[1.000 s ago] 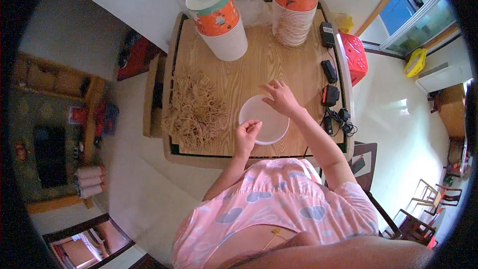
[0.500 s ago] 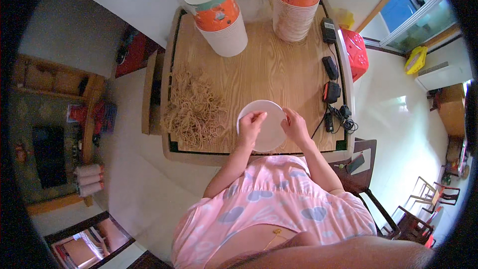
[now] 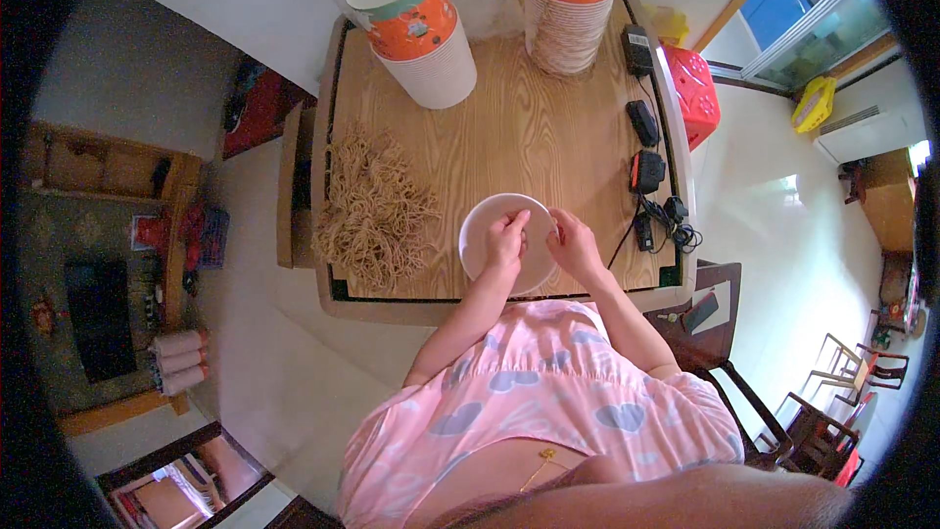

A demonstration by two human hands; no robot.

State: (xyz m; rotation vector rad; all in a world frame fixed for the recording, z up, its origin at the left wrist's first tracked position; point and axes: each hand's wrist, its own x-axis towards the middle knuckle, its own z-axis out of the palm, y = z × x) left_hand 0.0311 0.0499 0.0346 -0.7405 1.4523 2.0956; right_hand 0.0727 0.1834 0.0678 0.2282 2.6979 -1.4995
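Observation:
A white round paper tub (image 3: 482, 235) stands at the table's front edge, its open top towards me. My left hand (image 3: 507, 240) reaches over it with thumb and fingers pinched together; whatever is between them is too small to make out. At the tub's right rim, my right hand (image 3: 576, 247) has its fingers curled closed against the edge. A tangled pile of tan twine (image 3: 377, 211) lies left of the tub.
Upside-down stacked paper tubs (image 3: 426, 64) with orange and teal bands stand at the back left, beside a similar stack (image 3: 570, 24) at the back right. Chargers and black cables (image 3: 676, 220) line the right edge. A red plastic stool (image 3: 691, 98) is beyond it.
My left hand has shifted slightly right over the tub, and its fingers have turned. The right hand stays at the rim. The whole view has moved a little.

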